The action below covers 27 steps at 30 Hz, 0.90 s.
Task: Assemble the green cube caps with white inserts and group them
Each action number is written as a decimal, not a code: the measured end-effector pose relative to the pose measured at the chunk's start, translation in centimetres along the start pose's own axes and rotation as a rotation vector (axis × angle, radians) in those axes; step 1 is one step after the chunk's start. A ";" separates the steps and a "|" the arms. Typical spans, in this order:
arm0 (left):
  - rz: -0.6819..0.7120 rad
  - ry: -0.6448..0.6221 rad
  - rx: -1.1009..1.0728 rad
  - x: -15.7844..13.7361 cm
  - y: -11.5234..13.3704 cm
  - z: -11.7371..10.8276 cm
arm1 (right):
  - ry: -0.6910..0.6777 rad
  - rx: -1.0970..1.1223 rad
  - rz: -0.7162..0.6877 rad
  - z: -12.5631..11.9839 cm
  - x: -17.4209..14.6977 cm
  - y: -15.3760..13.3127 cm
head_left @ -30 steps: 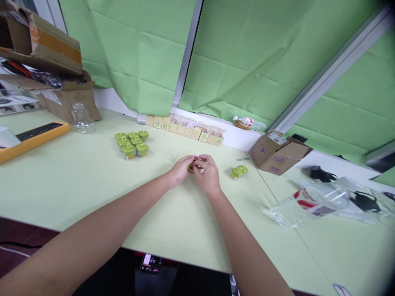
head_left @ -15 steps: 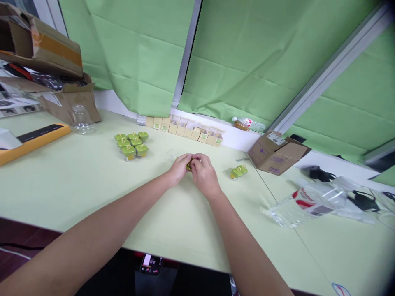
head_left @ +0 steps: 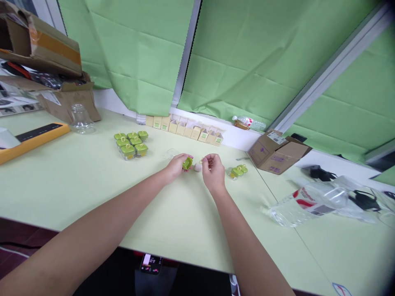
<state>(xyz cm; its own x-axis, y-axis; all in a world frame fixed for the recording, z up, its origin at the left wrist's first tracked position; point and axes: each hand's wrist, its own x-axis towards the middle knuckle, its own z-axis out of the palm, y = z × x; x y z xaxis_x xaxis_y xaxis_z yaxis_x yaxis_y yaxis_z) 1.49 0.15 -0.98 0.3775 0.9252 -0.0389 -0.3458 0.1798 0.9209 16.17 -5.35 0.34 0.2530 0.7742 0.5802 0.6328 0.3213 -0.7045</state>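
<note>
My left hand [head_left: 176, 166] grips a small green lid [head_left: 187, 163], its hollow side facing me. Pinched in the fingertips of my right hand [head_left: 214, 169] is a small pale-yellow loop [head_left: 201, 160], apart from the lid. Between the hands shows a small pale-pink round thing [head_left: 198, 167] whose kind I cannot make out. Just behind my left hand lies a clear plastic piece [head_left: 170, 153]. Several small clear boxes with green lids and yellow loops [head_left: 128, 150] are grouped on the left. A smaller group of such boxes [head_left: 237, 172] sits to the right of my right hand.
A row of small beige cartons [head_left: 188, 130] lines the back of the table [head_left: 173, 218]. Right are a cardboard box [head_left: 276, 154] and a large plastic bottle [head_left: 304, 203]. Left are a clear bottle-like piece [head_left: 82, 119], an orange-and-black device [head_left: 40, 137] and stacked cardboard boxes [head_left: 58, 51].
My hands were together around the green piece and have drawn apart. The right moved slightly right with the yellow loop, and the lid's hollow side and the pink thing now show.
</note>
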 end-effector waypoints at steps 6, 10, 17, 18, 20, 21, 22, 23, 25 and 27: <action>-0.048 0.020 0.024 0.2 0.0 -0.2 | -0.042 -0.093 -0.006 0.1 0.2 0.7; -0.050 0.010 0.029 0.2 -0.1 -0.1 | -0.106 -0.043 0.074 0.2 0.2 1.0; -0.023 -0.026 0.103 0.0 -0.1 0.0 | -0.093 0.152 0.215 0.6 0.2 0.5; -0.023 -0.016 0.108 0.0 0.0 0.0 | -0.079 0.200 0.243 0.6 0.2 0.5; -0.031 0.002 0.112 -0.1 0.1 0.1 | -0.054 0.278 0.294 0.5 0.4 0.5; -0.039 0.004 0.114 -0.1 0.2 0.2 | -0.046 0.304 0.315 0.4 0.5 0.5; -0.046 0.000 0.113 -0.2 0.2 0.2 | -0.042 0.325 0.334 0.4 0.6 0.5; -0.055 -0.010 0.107 -0.3 0.3 0.3 | -0.043 0.346 0.355 0.4 0.6 0.5; -0.078 -0.028 0.078 -0.4 0.4 0.3 | -0.053 0.400 0.397 0.3 0.7 0.4; -0.093 -0.037 0.037 -0.4 0.5 0.3 | -0.071 0.470 0.439 0.3 0.7 0.2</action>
<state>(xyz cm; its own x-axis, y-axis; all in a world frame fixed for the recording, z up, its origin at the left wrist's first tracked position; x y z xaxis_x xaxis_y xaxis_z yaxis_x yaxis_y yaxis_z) 1.43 -0.18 -0.44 0.4383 0.8919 -0.1113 -0.2760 0.2514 0.9277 16.28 -4.53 0.46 0.3559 0.9171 0.1797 0.0894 0.1580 -0.9834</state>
